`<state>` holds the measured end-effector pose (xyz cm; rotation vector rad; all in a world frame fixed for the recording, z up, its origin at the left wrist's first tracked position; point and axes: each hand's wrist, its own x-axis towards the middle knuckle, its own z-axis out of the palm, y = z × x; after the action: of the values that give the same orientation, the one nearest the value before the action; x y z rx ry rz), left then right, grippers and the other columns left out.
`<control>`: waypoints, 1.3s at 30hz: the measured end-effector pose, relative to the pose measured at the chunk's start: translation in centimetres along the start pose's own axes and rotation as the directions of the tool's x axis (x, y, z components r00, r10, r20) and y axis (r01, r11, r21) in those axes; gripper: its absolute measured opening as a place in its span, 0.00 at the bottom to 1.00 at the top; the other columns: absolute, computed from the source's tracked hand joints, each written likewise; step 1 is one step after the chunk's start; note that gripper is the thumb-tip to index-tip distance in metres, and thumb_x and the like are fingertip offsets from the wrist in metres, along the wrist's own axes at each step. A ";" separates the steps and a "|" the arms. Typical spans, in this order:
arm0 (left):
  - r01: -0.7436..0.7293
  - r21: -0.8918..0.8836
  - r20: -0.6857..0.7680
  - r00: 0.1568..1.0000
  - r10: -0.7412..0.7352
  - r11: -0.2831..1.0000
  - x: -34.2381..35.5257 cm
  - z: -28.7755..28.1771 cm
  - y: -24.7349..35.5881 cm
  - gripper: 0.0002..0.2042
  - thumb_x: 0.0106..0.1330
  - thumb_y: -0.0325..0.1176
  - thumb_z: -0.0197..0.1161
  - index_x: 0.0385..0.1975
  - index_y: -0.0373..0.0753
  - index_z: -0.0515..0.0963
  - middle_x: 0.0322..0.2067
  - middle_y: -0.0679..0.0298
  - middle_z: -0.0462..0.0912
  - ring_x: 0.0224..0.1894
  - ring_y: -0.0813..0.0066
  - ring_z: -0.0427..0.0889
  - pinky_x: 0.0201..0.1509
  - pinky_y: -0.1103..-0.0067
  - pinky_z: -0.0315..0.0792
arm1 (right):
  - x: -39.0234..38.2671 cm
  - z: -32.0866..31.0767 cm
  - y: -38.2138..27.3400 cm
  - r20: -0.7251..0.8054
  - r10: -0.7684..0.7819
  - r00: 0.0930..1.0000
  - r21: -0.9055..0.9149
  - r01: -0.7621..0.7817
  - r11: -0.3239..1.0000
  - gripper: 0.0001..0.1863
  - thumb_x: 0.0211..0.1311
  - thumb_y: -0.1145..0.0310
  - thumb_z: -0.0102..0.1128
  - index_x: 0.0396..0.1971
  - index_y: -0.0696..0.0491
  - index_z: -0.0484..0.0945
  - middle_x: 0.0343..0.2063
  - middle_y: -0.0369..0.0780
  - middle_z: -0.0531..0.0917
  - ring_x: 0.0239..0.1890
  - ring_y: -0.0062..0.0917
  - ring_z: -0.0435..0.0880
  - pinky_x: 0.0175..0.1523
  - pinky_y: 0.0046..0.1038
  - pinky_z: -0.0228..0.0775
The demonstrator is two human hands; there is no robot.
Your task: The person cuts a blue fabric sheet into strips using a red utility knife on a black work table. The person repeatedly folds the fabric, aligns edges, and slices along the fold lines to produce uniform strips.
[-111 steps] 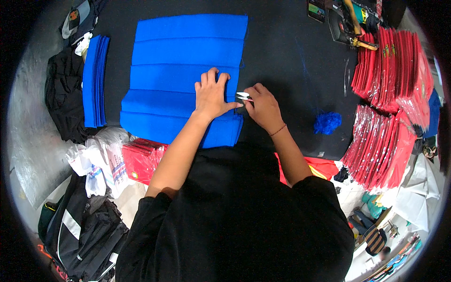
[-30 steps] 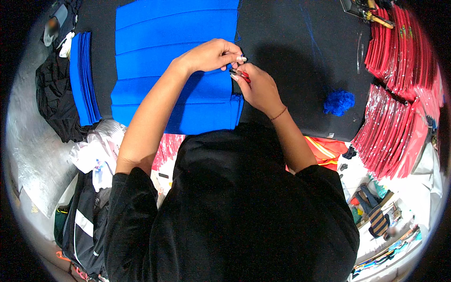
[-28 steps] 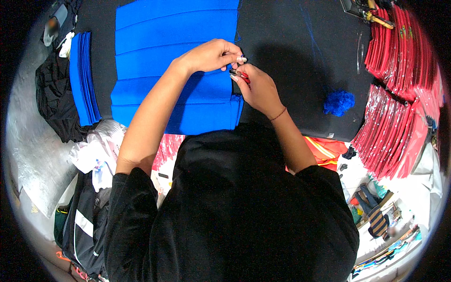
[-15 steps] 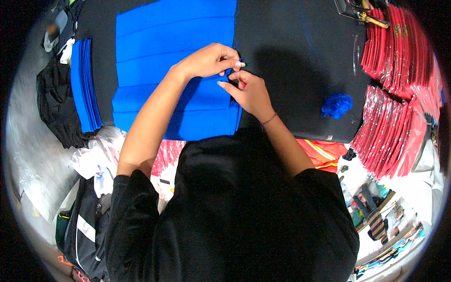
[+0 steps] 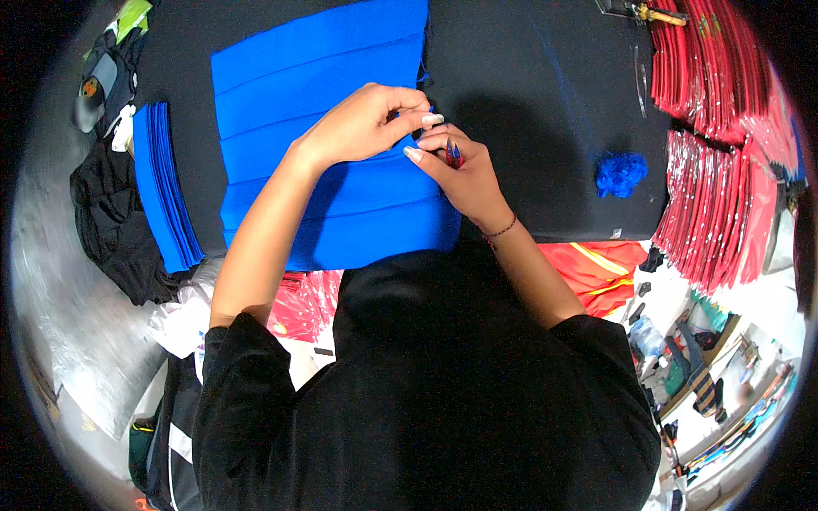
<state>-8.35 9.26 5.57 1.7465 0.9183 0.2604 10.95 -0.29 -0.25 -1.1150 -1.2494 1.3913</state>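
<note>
The head view is filled most by a black table, stretching under and beyond both hands, its near edge running close to the person's body. A blue cloth with crosswise creases lies beneath the left hand, spreading left and away from it; its near edge meets the black clothing, and its right edge passes close to the fingertips of both hands. Well right of the hands, red packets line the table's right edge. A folded blue stack sits left of the left forearm, past a strip of tabletop. The left hand is pinched closed on the cloth's right edge. Just beside it, the right hand grips a small red tool, partly hidden by its fingers. Open black tabletop runs from the right hand to a tuft of blue thread.
</note>
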 end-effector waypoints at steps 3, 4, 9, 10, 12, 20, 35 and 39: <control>0.012 -0.022 -0.024 1.000 -0.013 1.000 -0.5 -0.2 0.3 0.14 0.79 0.41 0.60 0.36 0.36 0.80 0.22 0.72 0.76 0.23 0.86 0.73 0.25 0.80 0.67 | -0.4 0.7 -1.2 -0.001 0.127 0.992 0.038 -0.127 0.991 0.08 0.62 0.69 0.76 0.36 0.55 0.86 0.33 0.34 0.82 0.30 0.14 0.72 0.34 0.20 0.63; 0.015 -0.028 -0.028 1.000 -0.015 1.000 -0.6 -0.3 0.5 0.13 0.79 0.40 0.60 0.36 0.36 0.81 0.23 0.72 0.76 0.23 0.87 0.73 0.25 0.81 0.67 | -0.4 0.7 -1.8 -0.002 0.100 0.995 -0.042 -0.100 0.994 0.09 0.62 0.69 0.76 0.37 0.55 0.86 0.33 0.34 0.82 0.30 0.15 0.73 0.34 0.20 0.64; 0.003 -0.068 -0.015 1.000 -0.004 0.998 -0.8 -0.6 0.6 0.13 0.79 0.40 0.60 0.37 0.37 0.81 0.24 0.72 0.77 0.23 0.87 0.73 0.25 0.82 0.68 | -0.4 0.2 -4.5 -0.016 -0.045 0.999 -0.273 0.039 0.961 0.14 0.64 0.68 0.74 0.45 0.56 0.82 0.34 0.37 0.82 0.32 0.19 0.79 0.37 0.23 0.73; 0.012 -0.079 -0.005 1.000 -0.013 0.997 -0.8 -0.6 0.6 0.12 0.79 0.40 0.59 0.37 0.38 0.82 0.24 0.72 0.78 0.23 0.87 0.73 0.25 0.82 0.68 | -0.5 0.0 -4.5 -0.009 -0.030 1.000 -0.258 0.027 0.966 0.15 0.64 0.68 0.74 0.46 0.56 0.81 0.33 0.37 0.83 0.33 0.20 0.80 0.38 0.24 0.74; 0.015 -0.078 0.001 1.000 -0.015 0.997 -0.8 -0.7 0.6 0.12 0.79 0.40 0.59 0.38 0.38 0.82 0.24 0.72 0.78 0.23 0.87 0.74 0.25 0.82 0.68 | -0.7 -0.5 -4.6 0.010 -0.001 1.000 -0.223 0.004 0.975 0.16 0.65 0.67 0.72 0.49 0.56 0.79 0.33 0.39 0.83 0.34 0.22 0.83 0.41 0.27 0.77; -0.042 -0.080 -0.036 0.999 0.040 0.996 -0.9 -0.6 0.6 0.12 0.79 0.39 0.59 0.40 0.37 0.83 0.25 0.71 0.80 0.25 0.86 0.74 0.27 0.82 0.69 | 0.1 -0.8 -4.6 0.167 -0.062 0.984 -0.359 0.119 0.926 0.11 0.68 0.68 0.69 0.42 0.59 0.81 0.34 0.45 0.86 0.31 0.31 0.86 0.39 0.31 0.78; -0.015 -0.071 -0.011 1.000 0.014 0.997 -0.7 -0.6 -0.2 0.13 0.79 0.37 0.58 0.41 0.33 0.83 0.32 0.66 0.85 0.38 0.80 0.81 0.45 0.77 0.76 | 1.0 -0.7 -4.6 0.187 -0.084 0.979 -0.332 0.143 0.932 0.10 0.67 0.68 0.70 0.41 0.58 0.83 0.33 0.45 0.86 0.29 0.31 0.85 0.37 0.32 0.77; 0.008 -0.083 0.001 1.000 -0.008 0.997 -0.8 -0.7 0.2 0.13 0.79 0.37 0.58 0.41 0.33 0.83 0.32 0.65 0.86 0.37 0.80 0.81 0.45 0.77 0.76 | 0.9 -1.0 -4.5 0.203 -0.062 0.977 -0.367 0.134 0.920 0.10 0.67 0.68 0.69 0.41 0.58 0.83 0.33 0.45 0.86 0.29 0.32 0.86 0.37 0.32 0.77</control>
<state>-9.17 9.18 6.22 1.6663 0.9015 0.2895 12.06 1.00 4.16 -1.1772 -1.7436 1.2290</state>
